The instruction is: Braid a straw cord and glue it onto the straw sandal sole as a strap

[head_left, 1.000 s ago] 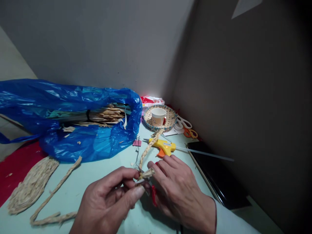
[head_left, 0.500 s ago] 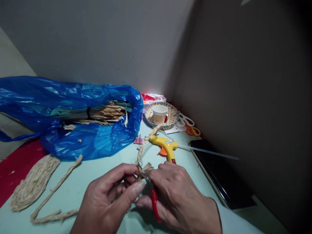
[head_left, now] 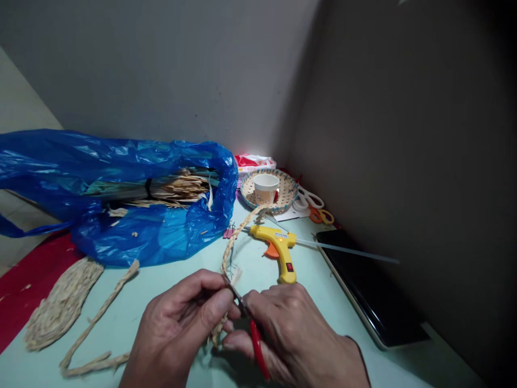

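Head view: braid (head_left: 231,238) pinched in closed left hand (head_left: 177,328), trailed toward basket (head_left: 288,189) at 1 o'clock. Snips (head_left: 256,339) gripped in half-closed right hand (head_left: 299,328), blades (head_left: 238,299) set against braid. Braid end (head_left: 217,331) newly exposed at 6 o'clock of pinch; trimming judged underway.

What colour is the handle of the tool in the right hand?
The tool's handle is red, seen best in the head view.

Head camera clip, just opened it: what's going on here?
The left hand pinches a braided cord, while the right hand holds a red-handled cutting tool, its metal tips at the cord. Beyond them, a yellow glue gun lies on the table, and a cup stands in a woven tray.
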The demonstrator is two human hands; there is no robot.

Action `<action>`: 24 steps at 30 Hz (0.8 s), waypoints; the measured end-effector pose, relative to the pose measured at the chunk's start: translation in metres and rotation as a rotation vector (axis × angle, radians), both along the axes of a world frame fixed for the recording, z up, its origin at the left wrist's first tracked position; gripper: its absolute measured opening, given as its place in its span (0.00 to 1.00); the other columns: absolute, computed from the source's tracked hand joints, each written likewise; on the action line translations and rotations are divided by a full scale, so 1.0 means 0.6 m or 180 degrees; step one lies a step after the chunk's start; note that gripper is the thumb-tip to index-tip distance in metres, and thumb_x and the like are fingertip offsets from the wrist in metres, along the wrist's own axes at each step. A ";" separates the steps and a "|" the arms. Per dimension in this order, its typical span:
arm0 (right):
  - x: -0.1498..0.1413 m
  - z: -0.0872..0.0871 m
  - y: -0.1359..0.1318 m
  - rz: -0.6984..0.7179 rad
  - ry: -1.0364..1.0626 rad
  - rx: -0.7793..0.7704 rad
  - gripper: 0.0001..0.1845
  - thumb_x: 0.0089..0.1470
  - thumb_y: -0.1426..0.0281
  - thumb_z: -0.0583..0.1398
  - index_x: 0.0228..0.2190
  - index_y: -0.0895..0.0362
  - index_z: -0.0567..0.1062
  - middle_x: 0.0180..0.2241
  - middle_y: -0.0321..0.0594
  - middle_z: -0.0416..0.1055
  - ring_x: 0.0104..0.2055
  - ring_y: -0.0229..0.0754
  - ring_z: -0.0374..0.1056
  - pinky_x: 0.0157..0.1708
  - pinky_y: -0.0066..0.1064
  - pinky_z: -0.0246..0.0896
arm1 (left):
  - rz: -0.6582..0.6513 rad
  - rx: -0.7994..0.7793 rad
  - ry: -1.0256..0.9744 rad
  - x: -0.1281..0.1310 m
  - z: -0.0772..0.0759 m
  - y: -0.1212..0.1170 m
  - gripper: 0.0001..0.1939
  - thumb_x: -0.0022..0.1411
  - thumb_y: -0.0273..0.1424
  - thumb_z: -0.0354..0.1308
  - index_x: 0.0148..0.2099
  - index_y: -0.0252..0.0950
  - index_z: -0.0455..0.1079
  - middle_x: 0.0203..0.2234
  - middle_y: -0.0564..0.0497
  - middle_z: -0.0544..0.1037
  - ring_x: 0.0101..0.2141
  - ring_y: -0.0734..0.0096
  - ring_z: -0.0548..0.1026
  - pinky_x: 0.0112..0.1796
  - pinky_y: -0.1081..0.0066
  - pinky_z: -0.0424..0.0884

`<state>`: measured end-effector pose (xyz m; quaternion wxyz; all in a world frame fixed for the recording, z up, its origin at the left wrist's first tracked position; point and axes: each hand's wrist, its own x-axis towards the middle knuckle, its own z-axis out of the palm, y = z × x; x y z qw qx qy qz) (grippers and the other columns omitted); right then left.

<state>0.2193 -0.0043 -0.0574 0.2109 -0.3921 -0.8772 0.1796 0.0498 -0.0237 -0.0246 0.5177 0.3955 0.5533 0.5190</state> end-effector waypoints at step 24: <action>-0.011 0.019 -0.013 -0.0782 0.0017 -0.0513 0.24 0.41 0.44 0.70 0.32 0.47 0.74 0.31 0.38 0.75 0.35 0.52 0.74 0.16 0.23 0.48 | -0.0043 -0.0146 -0.0556 0.005 -0.001 0.001 0.11 0.46 0.40 0.75 0.30 0.41 0.82 0.21 0.55 0.82 0.24 0.73 0.77 0.29 0.81 0.75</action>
